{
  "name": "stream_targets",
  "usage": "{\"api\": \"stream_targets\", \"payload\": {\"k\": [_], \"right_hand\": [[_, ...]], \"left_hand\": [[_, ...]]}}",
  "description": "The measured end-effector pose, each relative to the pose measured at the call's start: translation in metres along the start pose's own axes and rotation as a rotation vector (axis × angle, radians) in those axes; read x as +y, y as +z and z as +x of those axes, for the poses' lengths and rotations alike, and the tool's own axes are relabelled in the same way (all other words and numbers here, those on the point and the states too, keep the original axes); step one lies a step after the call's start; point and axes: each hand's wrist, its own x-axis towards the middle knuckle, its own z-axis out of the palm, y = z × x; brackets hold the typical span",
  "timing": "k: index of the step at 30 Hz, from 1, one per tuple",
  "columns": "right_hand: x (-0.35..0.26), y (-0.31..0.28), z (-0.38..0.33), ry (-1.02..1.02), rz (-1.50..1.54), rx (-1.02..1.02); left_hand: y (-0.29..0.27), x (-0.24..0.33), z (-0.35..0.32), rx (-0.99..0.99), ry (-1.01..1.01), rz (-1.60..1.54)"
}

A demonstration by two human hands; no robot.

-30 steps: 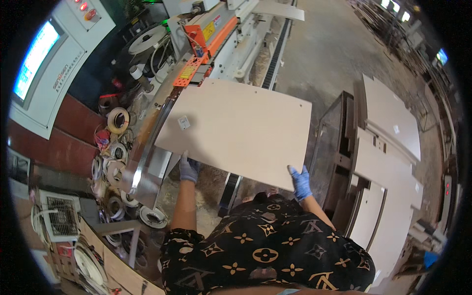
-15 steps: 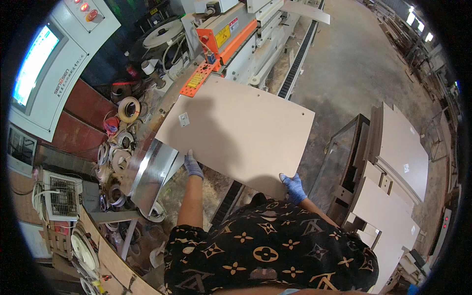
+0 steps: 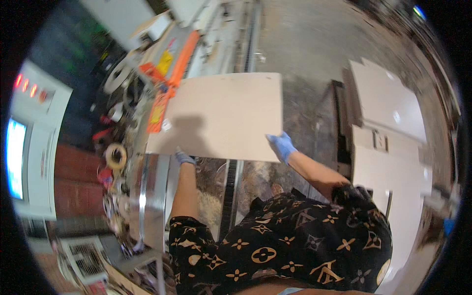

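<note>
A flat beige panel lies level in front of me, its far left part alongside the orange guard plate of a machine. A small white label is on its left end, and a shadow falls over its middle. My left hand, in a pale blue glove, grips the near edge toward the left, thumb on top. My right hand, gloved alike, holds the near right corner. The fingers under the panel are hidden. Below the left end is a shiny metal plate.
The machine's orange and grey body and a dark track run away ahead. Rolls of edging tape and a control cabinet with a lit screen stand left. Stacked beige panels are at right.
The panel has swung round and now lies squarer to the machine, farther forward from me. Both hands have kept hold, and my right arm reaches farther out. The view has turned too.
</note>
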Motion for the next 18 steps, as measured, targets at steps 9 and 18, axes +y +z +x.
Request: {"api": "stream_targets", "payload": {"k": [9, 18], "right_hand": [[-0.006, -0.03, -0.074, 0.059, -0.017, -0.018], [0.012, -0.17, -0.401, -0.603, -0.767, 1.05]], "left_hand": [[0.077, -0.027, -0.06, -0.034, -0.074, 0.284], [0.072, -0.17, -0.24, -0.828, -0.073, 0.839]]}}
